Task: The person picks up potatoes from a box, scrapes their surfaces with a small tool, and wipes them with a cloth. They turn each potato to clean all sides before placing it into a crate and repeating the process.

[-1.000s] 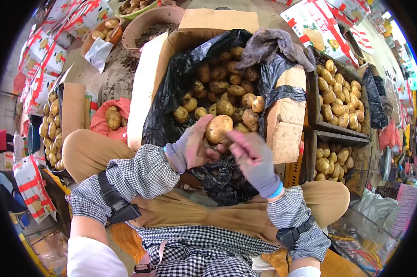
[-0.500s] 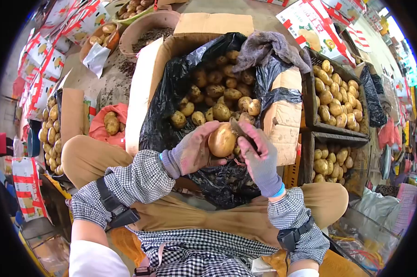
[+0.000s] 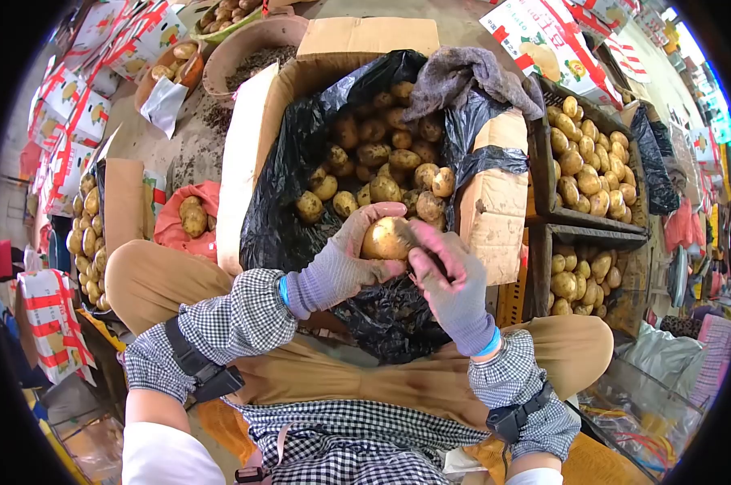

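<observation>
Head view, left hand (image 3: 341, 268) clasping potato (image 3: 384, 238), right hand (image 3: 453, 284) pinching it, carton (image 3: 535, 36) print unreadable

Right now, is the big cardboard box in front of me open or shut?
Open: the cardboard box has flaps spread, and potatoes show inside its black liner.

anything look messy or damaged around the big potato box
A grey cloth lies slumped over the far right corner of the cardboard box, partly on its black liner. The box's right wall looks creased and scuffed. There is dark soil scattered on the floor to its left.
</observation>
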`<state>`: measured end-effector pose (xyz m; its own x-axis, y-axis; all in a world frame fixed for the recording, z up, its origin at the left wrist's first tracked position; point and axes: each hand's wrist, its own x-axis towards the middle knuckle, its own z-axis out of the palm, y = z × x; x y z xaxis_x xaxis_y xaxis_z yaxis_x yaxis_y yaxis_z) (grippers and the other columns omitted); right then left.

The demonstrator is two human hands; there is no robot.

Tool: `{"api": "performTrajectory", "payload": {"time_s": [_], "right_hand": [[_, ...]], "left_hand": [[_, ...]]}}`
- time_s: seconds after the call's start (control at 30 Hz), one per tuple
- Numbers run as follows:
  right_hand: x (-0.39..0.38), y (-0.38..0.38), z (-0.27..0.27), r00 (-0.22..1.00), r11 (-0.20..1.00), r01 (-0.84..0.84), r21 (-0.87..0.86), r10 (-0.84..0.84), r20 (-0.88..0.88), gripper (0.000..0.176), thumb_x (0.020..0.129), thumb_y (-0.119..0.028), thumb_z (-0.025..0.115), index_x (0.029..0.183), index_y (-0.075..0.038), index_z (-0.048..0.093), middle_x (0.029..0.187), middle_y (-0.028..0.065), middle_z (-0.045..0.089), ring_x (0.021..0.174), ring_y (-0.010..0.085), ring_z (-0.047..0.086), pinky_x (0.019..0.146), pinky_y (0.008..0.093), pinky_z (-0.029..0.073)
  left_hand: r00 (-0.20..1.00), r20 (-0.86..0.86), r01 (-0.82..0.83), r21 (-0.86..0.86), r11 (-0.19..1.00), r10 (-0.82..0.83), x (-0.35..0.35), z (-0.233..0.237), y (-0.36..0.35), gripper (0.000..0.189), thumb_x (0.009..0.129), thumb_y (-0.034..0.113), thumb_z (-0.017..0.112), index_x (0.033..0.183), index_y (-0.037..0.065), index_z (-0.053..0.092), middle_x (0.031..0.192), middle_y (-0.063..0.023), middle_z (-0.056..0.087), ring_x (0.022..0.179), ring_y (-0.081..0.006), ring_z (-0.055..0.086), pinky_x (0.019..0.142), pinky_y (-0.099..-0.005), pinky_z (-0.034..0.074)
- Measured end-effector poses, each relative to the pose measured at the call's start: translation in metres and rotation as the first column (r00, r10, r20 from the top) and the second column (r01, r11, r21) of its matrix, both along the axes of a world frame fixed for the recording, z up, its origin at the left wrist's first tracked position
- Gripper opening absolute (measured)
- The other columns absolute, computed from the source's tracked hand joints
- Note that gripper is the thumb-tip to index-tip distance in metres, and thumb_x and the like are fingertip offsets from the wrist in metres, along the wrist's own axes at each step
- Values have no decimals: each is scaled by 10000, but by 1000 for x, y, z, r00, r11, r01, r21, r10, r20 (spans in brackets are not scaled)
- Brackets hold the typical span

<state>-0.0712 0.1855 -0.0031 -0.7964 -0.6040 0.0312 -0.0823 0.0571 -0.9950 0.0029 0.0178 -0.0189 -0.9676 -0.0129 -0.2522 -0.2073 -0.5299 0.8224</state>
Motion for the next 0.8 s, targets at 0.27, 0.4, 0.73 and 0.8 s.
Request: {"api": "performTrajectory", "payload": {"time_s": [0.27, 0.4, 0.73, 0.8], "right_hand": [[0, -5, 1, 956, 996, 13, 85, 12, -292, 283, 845, -34, 641, 1128, -31, 637, 848, 96, 615, 753, 176, 606, 684, 250, 488], [-5, -3, 4, 994, 995, 2, 104, 9, -106, 305, 857, -5, 623, 1162, -4, 610, 903, 56, 593, 668, 73, 550, 580, 202, 449], [0, -3, 7, 1000, 990, 21, 141, -21, 0, 303, 832, -18, 652, 1134, -44, 639, 795, 75, 593, 660, 129, 570, 578, 245, 469], [2, -4, 3, 987, 989, -7, 145, 30, -157, 313, 826, -15, 651, 1137, -54, 639, 801, 81, 599, 659, 143, 576, 584, 249, 474]], "left_hand": [[993, -108, -36, -622, 782, -40, 0, -6, -6, 660, 741, -10, 749, 1313, 94, 437, 1233, -29, 485, 1140, -119, 480, 987, -278, 412], [987, -125, -41, -805, 591, -101, 0, -1, -6, 702, 674, 55, 793, 1297, 93, 472, 1233, -79, 486, 1172, -209, 462, 1014, -340, 382], [982, -163, -109, -903, 415, -96, 1, -3, -2, 784, 624, 102, 805, 1320, 124, 445, 1207, -125, 491, 1159, -298, 461, 1004, -395, 387], [983, -156, -106, -908, 406, -93, 3, -4, -1, 783, 622, 111, 808, 1317, 124, 447, 1207, -127, 491, 1150, -302, 467, 997, -397, 392]]}}
